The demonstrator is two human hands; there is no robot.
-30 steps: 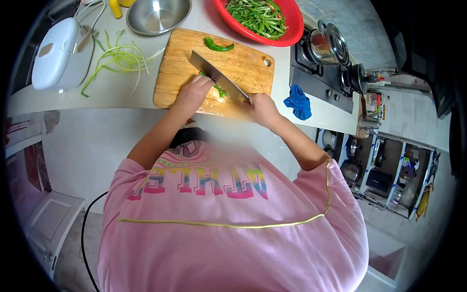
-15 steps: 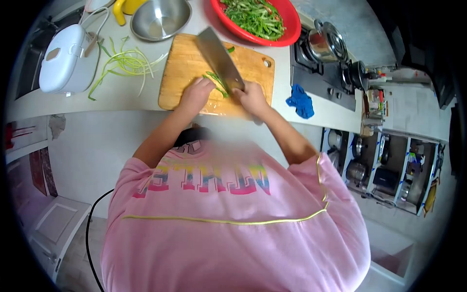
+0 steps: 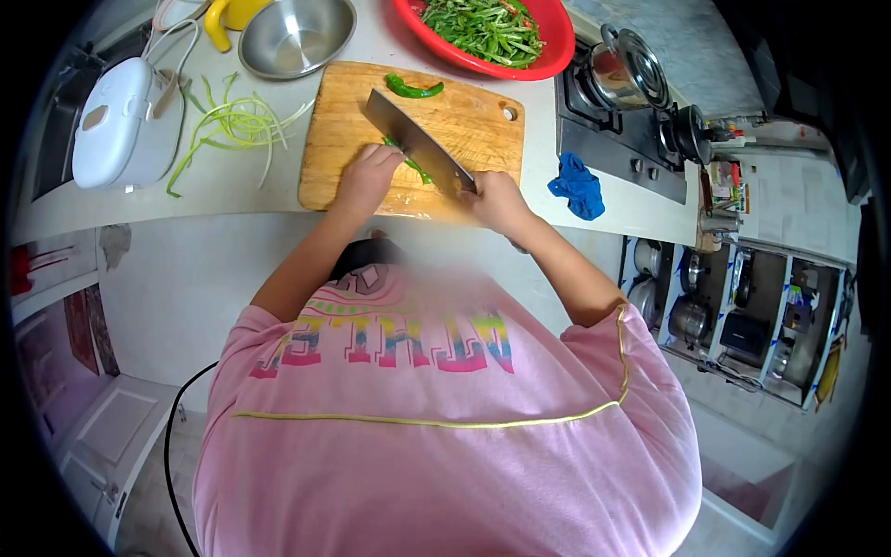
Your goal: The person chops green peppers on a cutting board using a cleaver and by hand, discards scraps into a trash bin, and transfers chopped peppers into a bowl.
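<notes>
My right hand [image 3: 501, 201] is wrapped round the handle of a broad cleaver [image 3: 419, 141], whose blade slants up and left over the wooden cutting board [image 3: 464, 111]. Beside the blade, the closed fingers of my left hand [image 3: 367, 178] press on pieces of green pepper [image 3: 418, 170] at the board's lower middle. How much pepper lies under the fingers and blade is hidden. A curved green pepper [image 3: 413, 88] rests near the board's far edge. Small wet bits lie close to the near edge.
A steel bowl [image 3: 297, 39] and a red basin [image 3: 562, 56] of cut greens stand behind the board. Long green strips [image 3: 237, 125] and a white appliance [image 3: 116, 130] are at the left. Right are a blue cloth [image 3: 577, 187] and a stove [image 3: 640, 153] with pots.
The cleaver has lifted, then come back down beside my left fingers, uncovering the curved pepper at the far edge. My left hand stays on the pepper pieces. The view has shifted slightly.
</notes>
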